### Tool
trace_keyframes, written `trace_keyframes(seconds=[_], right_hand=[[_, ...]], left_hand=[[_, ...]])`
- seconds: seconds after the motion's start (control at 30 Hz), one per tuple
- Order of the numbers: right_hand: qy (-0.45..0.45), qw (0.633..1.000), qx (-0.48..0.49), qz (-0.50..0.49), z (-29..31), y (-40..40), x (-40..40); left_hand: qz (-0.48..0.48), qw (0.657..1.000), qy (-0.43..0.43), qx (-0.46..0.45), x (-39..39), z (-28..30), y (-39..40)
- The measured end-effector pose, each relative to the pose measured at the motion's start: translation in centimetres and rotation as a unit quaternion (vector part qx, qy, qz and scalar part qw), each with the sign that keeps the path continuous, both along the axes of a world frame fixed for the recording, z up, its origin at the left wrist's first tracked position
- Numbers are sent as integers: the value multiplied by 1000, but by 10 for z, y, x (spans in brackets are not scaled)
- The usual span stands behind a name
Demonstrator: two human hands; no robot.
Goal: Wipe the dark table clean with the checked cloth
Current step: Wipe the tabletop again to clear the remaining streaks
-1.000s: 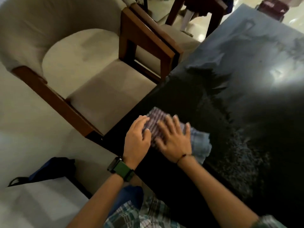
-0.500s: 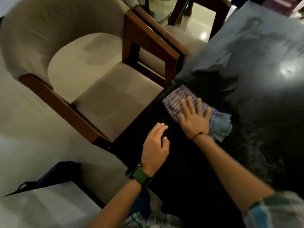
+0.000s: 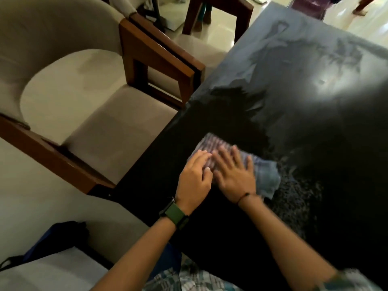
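Both hands lie flat, fingers spread, on the checked cloth (image 3: 212, 145): left hand (image 3: 194, 181) beside right hand (image 3: 236, 177), pressing it to the dark bench (image 3: 304, 127); neither grip closes round anything.

The dark desk (image 3: 304, 127) carries a checked cloth (image 3: 212, 145) toward its seven-o'clock edge; a hazy grey film covers the surface from twelve to two o'clock.
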State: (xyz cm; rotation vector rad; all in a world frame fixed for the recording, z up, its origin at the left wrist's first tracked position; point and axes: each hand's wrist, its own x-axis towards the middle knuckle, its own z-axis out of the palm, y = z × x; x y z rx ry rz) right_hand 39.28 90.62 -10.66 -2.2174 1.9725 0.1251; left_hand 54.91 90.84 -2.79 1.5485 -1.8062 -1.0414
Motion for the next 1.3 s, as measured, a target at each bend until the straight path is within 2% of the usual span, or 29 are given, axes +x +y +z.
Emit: trace_keyframes(seconds=[0.1, 0.23, 0.33, 0.4, 0.53, 0.63, 0.7, 0.77, 0.87, 0.97, 1.03, 1.17, 1.3], right_hand=[[-9, 993, 12, -121, 4, -67, -48], [-13, 987, 41, -153, 8, -86, -60], [-17, 987, 72, -145, 17, -40, -36], [-14, 991, 94, -93, 18, 11, -21], [-28, 998, 61, -9, 8, 135, 0], [-13, 998, 53, 14, 4, 169, -11], [-16, 999, 37, 33, 4, 156, -21], [-17, 999, 46, 1, 8, 128, -33], [-2, 996, 32, -88, 9, 58, -63], [-36, 975, 67, -208, 15, -26, -102], [-53, 967, 92, -232, 20, -59, -114], [-52, 973, 102, -199, 22, -44, -87], [-41, 989, 118, -77, 23, 29, -33]], left_hand=[[-12, 1000, -13, 1, -4, -3, 3], [-33, 999, -25, -6, -5, -7, 12], [-44, 999, -18, 5, -7, -9, 16], [-54, 998, -6, 22, -12, -9, 15], [-64, 998, -12, 19, -28, -7, 16], [-71, 997, -11, 6, -42, -9, 19], [-89, 996, -7, 18, -50, -10, 20], [-105, 994, -5, 25, -57, -8, 19], [-115, 993, -5, 23, -58, -5, 19], [-108, 994, -25, 18, -52, -5, 20], [-102, 994, -34, 10, -46, -3, 21], [-68, 997, -48, 1, -36, 1, 16], [-71, 997, -37, -7, -42, 4, 6]])
